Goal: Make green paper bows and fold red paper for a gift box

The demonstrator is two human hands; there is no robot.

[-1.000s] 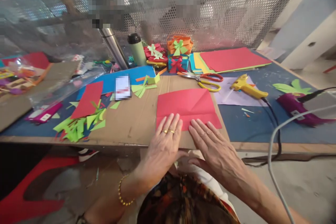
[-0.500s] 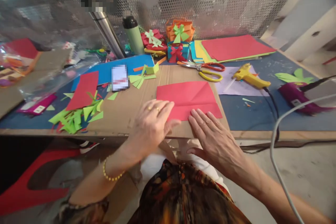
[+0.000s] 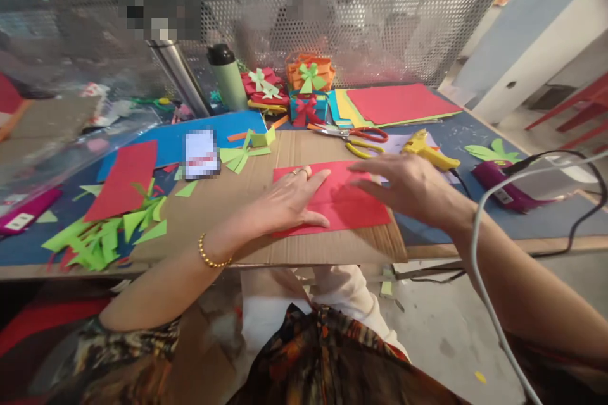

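Note:
A creased sheet of red paper [image 3: 346,209] lies on a flat piece of cardboard [image 3: 228,215] at the table's front. My left hand [image 3: 292,199] rests on the left part of the paper, fingers stretched out and thumb apart. Above the paper's right side hovers my right hand [image 3: 403,183], its fingers spread and holding nothing. Just beyond it are orange-handled scissors [image 3: 368,133] and a yellow-handled tool [image 3: 358,149], partly hidden. A yellow glue gun [image 3: 430,153] lies on pale purple paper behind my right hand.
Green paper scraps [image 3: 99,240] and a red strip [image 3: 126,180] lie left, near a phone [image 3: 200,153]. Behind stand a green bottle [image 3: 230,79] and small paper baskets [image 3: 311,73]. Coloured sheets [image 3: 403,103] are stacked back right. A grey cable [image 3: 479,266] crosses in front of my right arm.
My right hand has lifted off the paper's front edge and moved up and right. The left hand now lies further onto the paper, which shows more of its surface unfolded. The view has shifted slightly.

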